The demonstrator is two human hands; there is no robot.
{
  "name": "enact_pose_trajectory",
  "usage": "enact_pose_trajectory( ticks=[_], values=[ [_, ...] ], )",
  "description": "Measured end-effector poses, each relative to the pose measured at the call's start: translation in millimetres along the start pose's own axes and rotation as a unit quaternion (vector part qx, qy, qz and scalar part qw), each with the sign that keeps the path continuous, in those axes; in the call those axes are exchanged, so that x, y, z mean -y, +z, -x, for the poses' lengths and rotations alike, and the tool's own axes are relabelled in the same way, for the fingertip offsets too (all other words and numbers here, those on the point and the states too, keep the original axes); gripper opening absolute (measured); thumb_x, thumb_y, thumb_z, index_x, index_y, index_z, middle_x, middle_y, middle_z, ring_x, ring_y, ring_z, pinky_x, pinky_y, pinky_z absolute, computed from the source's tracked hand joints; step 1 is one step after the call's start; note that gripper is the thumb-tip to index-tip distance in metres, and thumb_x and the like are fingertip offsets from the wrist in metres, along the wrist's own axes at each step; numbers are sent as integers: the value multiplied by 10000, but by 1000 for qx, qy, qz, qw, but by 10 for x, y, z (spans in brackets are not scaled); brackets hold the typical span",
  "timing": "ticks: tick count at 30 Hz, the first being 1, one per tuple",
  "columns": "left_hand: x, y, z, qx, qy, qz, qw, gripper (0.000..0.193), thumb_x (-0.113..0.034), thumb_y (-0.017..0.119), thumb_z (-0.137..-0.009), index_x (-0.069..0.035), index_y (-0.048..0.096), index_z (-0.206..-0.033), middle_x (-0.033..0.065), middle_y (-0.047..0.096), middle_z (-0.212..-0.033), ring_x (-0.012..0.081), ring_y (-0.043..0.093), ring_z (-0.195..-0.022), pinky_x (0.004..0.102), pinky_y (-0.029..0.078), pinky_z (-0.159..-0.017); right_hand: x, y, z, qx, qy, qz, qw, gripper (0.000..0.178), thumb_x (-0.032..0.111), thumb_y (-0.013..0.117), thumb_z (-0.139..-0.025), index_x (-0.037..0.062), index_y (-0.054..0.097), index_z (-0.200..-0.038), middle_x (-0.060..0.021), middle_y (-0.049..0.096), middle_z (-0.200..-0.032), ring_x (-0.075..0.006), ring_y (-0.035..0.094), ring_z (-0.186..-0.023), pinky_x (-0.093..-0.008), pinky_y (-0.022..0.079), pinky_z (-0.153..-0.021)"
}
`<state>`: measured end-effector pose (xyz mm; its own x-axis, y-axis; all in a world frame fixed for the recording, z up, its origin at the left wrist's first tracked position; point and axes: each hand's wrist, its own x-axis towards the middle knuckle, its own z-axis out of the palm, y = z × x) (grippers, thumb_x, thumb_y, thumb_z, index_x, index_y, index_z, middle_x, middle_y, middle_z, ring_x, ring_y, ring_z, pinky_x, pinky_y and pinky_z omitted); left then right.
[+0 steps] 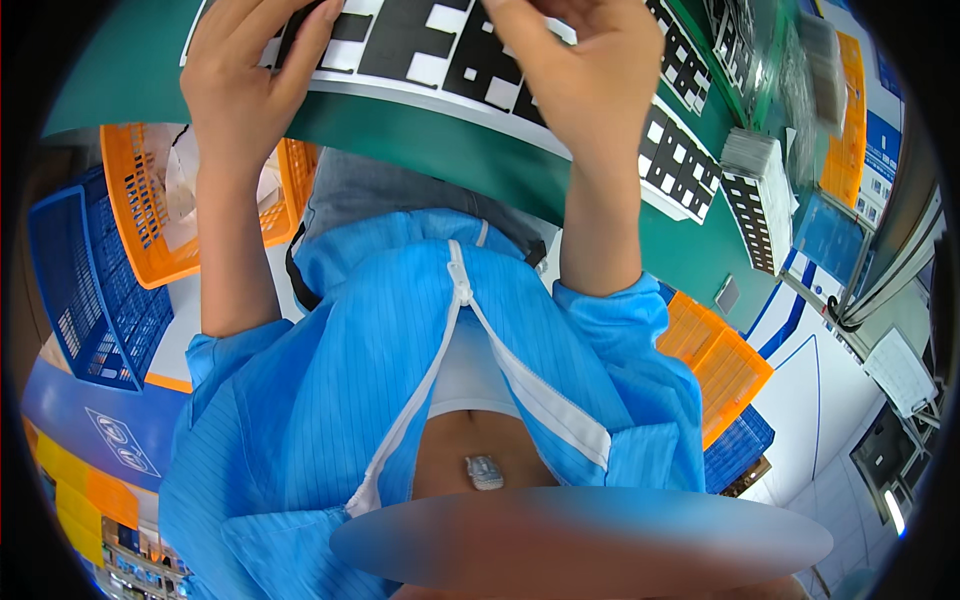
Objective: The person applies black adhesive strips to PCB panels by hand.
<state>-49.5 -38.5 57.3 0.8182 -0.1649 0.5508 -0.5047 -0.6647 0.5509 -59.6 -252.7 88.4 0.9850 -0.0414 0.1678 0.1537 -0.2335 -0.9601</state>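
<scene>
Blue jacket [330, 370] fills centre; at top, left hand [245, 75] and right hand [597, 80], grips indeterminable, overlie patterned sheet [400, 45], likely light, best edge-held.

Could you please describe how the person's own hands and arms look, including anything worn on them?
The left hand and right hand are ungloved, with no ring, watch or bracelet on the parts in view. The forearms are uncovered up to bright blue, finely striped fabric sleeves, which end near the elbows.

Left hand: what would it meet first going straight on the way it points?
The left hand would likely meet the patterned sheet beside its thumb first, though depth is unclear.
</scene>
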Motion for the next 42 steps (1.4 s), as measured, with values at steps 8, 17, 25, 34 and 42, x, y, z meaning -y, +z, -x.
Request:
enact_pose_trajectory(
  ticks=[8, 17, 25, 34, 42],
  values=[
    [4, 16, -19, -1, 2, 40, 999, 153, 11, 747, -796, 18, 728, -948, 157, 733, -1079, 340, 683, -1086, 417, 532, -929, -145, 199, -112, 61, -169, 163, 970, 157, -8, 727, -853, -7, 660, -996, -118, 660, -757, -176, 651, -627, -289, 511, -597],
    [50, 14, -10, -8, 14, 37, 999, 161, 3, 751, -787, 18, 726, -944, 148, 736, -1079, 333, 687, -1062, 403, 538, -910, -188, 125, -135, -20, 75, -106, 991, 110, -25, 686, -924, 4, 661, -1028, 6, 667, -856, -58, 604, -702, -210, 470, -621],
    [324, 159, 169, -24, 21, 5, 999, 189, -122, 796, -809, -50, 754, -979, 97, 738, -1020, 286, 691, -962, 374, 535, -818, -85, 221, -45, 82, -33, 83, 993, 135, -18, 722, -883, -6, 670, -1007, -44, 628, -760, -59, 589, -673, -229, 467, -592],
    [55, 45, -6, -12, 2, 44, 999, 158, -3, 753, -786, 15, 723, -940, 141, 736, -1083, 326, 687, -1058, 399, 536, -913, -244, 26, -128, -43, 35, -105, 993, 128, -44, 698, -912, -1, 654, -1024, -11, 672, -880, -66, 614, -735, -211, 473, -619],
    [57, 52, 11, -13, -9, 52, 999, 153, 1, 757, -781, 12, 718, -929, 138, 736, -1075, 321, 688, -1043, 398, 537, -904, -52, 105, 66, 131, -51, 53, 989, 158, -17, 761, -851, 19, 689, -987, -9, 678, -828, -35, 574, -644, -217, 446, -566]
  ],
)
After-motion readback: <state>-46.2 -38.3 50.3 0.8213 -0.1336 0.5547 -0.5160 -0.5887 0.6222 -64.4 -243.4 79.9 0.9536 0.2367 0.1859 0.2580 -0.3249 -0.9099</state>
